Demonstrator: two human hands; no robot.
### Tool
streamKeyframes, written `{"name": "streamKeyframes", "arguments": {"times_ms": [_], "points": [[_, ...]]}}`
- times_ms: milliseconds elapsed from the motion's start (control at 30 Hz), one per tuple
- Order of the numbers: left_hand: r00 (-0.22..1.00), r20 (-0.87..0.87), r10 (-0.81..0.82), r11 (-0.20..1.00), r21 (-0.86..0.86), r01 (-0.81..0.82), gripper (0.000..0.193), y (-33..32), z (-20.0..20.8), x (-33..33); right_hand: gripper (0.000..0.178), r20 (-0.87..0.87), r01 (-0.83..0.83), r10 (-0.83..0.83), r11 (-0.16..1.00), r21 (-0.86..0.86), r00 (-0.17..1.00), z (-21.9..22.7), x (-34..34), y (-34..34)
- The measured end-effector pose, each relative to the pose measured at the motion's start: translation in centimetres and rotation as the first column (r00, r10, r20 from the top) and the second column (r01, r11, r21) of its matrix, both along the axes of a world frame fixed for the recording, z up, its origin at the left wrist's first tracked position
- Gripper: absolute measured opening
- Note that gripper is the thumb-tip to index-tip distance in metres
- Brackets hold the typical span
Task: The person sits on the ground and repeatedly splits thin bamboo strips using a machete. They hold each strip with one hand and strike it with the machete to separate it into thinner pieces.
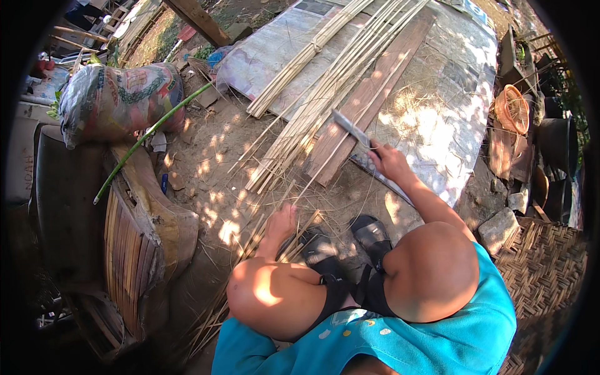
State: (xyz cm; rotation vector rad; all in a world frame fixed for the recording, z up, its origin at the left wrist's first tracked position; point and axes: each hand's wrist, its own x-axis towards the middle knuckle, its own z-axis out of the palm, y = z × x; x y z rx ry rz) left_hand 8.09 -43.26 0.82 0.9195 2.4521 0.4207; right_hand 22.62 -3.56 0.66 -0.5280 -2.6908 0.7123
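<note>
My right hand [390,162] is closed round the handle of a knife. Its broad grey knife blade [351,127] lies over a brown wooden plank [365,100] and crosses a thin pale bamboo strip [322,167]. The strip runs lengthwise over the plank down to my left hand [281,221], whose fingers are pinched round its near end. Left of the plank lie many long loose bamboo strips [312,119]. Beyond them sits a bundle of strips [284,81], tied round its middle. More strips [215,312] lie on the ground beside my left leg.
A pale sheet [459,125] lies under the plank's far part. At left stand a stuffed sack [125,100], a green stalk [150,131] and a wooden piece with slats [128,250]. An orange basket [512,109], a stone [498,230] and a woven mat [547,269] are at right.
</note>
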Motion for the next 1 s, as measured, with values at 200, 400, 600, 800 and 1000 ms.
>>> {"name": "streamKeyframes", "arguments": {"times_ms": [200, 400, 600, 800, 1000], "points": [[0.973, 0.222, 0.059, 0.987, 0.132, -0.090, 0.051, 1.2, 1.3, -1.6, 0.031, 0.127, 0.294, -0.296, 0.955, 0.031, 0.947, 2.3, -0.2, 10.9], [0.955, 0.290, 0.061, 0.988, 0.119, -0.099, 0.049, 2.2, -0.4, -1.3, 0.038, 0.220, -0.054, 0.086, 0.988, -0.146, 0.972, 1.5, 0.9, -5.3], [0.967, 0.246, 0.070, 0.984, 0.139, -0.107, 0.049, 1.6, 1.1, -1.0, 0.040, 0.149, -0.093, 0.104, 0.992, -0.082, 0.983, 2.7, -0.9, -1.7], [0.847, 0.397, 0.354, 0.933, -0.096, -0.346, 0.056, -7.3, 3.1, 2.3, 0.034, 0.248, 0.188, -0.202, 0.979, 0.079, 0.948, 1.7, 0.8, 10.4], [0.968, 0.187, 0.165, 0.980, 0.079, -0.182, 0.050, -1.1, 1.0, 0.4, 0.040, 0.173, 0.015, 0.006, 0.993, -0.117, 0.985, 1.7, 0.0, -1.7]]}}
